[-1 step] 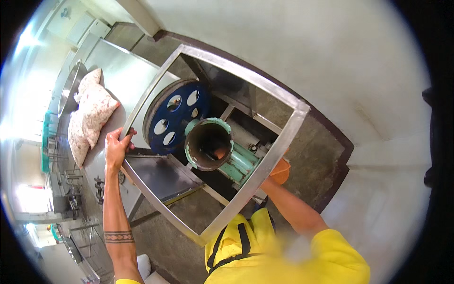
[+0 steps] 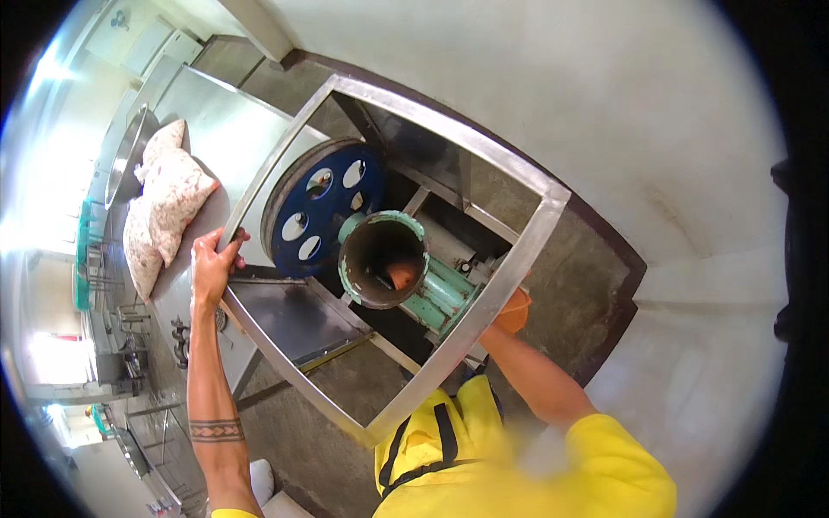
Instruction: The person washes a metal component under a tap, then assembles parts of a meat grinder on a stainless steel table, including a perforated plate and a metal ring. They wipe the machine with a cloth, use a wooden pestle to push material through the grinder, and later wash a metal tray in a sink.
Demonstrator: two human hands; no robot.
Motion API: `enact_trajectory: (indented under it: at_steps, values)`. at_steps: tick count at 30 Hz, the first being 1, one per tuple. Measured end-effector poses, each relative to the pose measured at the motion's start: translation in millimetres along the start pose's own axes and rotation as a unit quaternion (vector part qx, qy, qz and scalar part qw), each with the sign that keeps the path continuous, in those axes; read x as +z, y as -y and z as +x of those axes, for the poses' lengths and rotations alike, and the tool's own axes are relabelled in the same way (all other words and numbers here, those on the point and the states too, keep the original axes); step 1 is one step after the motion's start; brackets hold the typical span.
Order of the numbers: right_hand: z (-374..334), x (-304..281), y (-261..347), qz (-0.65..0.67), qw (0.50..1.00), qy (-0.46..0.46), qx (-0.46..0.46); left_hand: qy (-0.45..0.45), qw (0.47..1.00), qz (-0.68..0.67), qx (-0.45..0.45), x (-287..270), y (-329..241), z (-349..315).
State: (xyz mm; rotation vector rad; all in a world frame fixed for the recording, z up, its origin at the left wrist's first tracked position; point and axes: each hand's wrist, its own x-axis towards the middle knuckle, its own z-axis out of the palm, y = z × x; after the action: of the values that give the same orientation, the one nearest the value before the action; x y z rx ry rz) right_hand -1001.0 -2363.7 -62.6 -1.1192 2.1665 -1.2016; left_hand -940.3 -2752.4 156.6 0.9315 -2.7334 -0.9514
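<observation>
My left hand (image 2: 214,266) grips the left corner of a metal frame (image 2: 449,121), its fingers wrapped round the bar. Inside the frame stands a green machine that looks like a meat grinder (image 2: 447,298), with a round, worn, open mouth facing up. My right forearm (image 2: 540,375) reaches under the frame's near right bar to the grinder's outlet end. The bar and housing hide most of my right hand. Deep in the mouth shows an orange-tan patch (image 2: 401,274), perhaps my right fingers; I cannot tell for sure. An orange container (image 2: 515,311) is beside the right wrist.
A large blue pulley wheel (image 2: 332,203) stands left of the grinder. Bags of pale, reddish-flecked contents (image 2: 171,194) lie on a steel table (image 2: 226,121) at the left, near a metal basin (image 2: 129,160). A wall (image 2: 673,155) rises at the right.
The patch inside the grinder's mouth shows larger and plainer now. The view has shifted very slightly; my left hand keeps its hold on the frame.
</observation>
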Motion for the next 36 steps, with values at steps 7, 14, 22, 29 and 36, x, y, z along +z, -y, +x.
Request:
enact_trajectory:
  at_steps: [7, 14, 22, 29, 36]
  values:
    - [50, 16, 5, -0.07, 0.997, 0.009, 0.013, -0.013, 0.999, 0.022, 0.037, -2, 3, 10]
    - [-11, -4, -8, -0.052, 0.998, 0.035, -0.008, -0.017, 0.996, 0.07, 0.048, -5, 2, 15]
    - [-121, -21, -2, -0.077, 0.964, -0.249, -0.058, -0.005, 0.999, 0.028, 0.03, -5, 16, 22]
    - [-85, -11, 73, -0.318, 0.925, -0.153, 0.144, 0.002, 0.999, -0.013, 0.045, -6, 34, 31]
    - [-75, -22, 92, -0.321, 0.919, -0.119, 0.195, 0.02, 0.998, 0.01, 0.056, -6, 48, 43]
